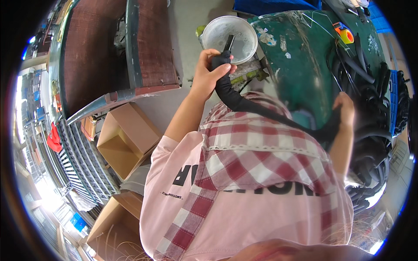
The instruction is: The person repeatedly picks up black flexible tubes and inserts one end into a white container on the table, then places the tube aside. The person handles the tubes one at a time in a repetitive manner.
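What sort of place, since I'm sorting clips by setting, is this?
Likely a workshop or small factory: a heap of black tubing by a worn green table, and open cardboard boxes.

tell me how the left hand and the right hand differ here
The left hand shows sharply, while the right hand is blurred. The left hand is closed around the black tube; the right hand is near that tube's other stretch, its grip unclear. The left hand appears beside the white bucket, the right hand near the heaped black tubes. Both are bare.
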`<act>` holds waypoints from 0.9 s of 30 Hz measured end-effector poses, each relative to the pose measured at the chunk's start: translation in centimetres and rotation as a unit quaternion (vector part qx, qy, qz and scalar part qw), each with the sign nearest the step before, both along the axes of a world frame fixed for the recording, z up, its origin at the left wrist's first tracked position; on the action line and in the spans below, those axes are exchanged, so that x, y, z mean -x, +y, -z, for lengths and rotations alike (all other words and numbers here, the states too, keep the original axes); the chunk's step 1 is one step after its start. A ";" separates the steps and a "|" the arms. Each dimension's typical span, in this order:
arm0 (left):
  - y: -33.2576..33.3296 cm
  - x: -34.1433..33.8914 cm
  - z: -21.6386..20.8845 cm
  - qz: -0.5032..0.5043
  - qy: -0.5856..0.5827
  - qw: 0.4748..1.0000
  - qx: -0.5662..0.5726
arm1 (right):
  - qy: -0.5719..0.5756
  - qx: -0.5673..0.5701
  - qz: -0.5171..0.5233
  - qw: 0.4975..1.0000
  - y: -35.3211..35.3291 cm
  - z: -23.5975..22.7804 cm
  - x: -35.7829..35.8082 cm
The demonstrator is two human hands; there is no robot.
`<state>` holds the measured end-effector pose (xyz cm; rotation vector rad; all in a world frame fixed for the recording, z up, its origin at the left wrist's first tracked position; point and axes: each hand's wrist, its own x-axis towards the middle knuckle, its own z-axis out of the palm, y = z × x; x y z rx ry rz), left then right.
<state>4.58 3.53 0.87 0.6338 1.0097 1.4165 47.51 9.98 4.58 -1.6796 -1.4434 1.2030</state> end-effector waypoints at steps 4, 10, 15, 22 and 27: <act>1.1 0.5 -1.2 0.021 -0.003 1.000 -0.011 | 0.052 0.050 0.107 0.992 -0.9 0.3 0.8; 1.0 0.3 -0.1 0.057 0.202 0.975 0.072 | 0.240 0.159 0.274 0.918 -4.5 -1.0 0.5; 2.9 -0.8 0.2 0.071 0.164 0.984 0.015 | 0.323 0.107 0.252 0.906 -7.2 -0.1 -1.3; 7.7 -7.7 -3.4 0.126 0.168 0.974 -0.089 | 0.475 -0.015 0.278 0.835 -12.8 -0.8 -4.8; 8.8 -12.5 -4.5 0.160 0.120 0.973 -0.112 | 0.493 0.084 0.232 0.834 -17.0 0.8 -4.0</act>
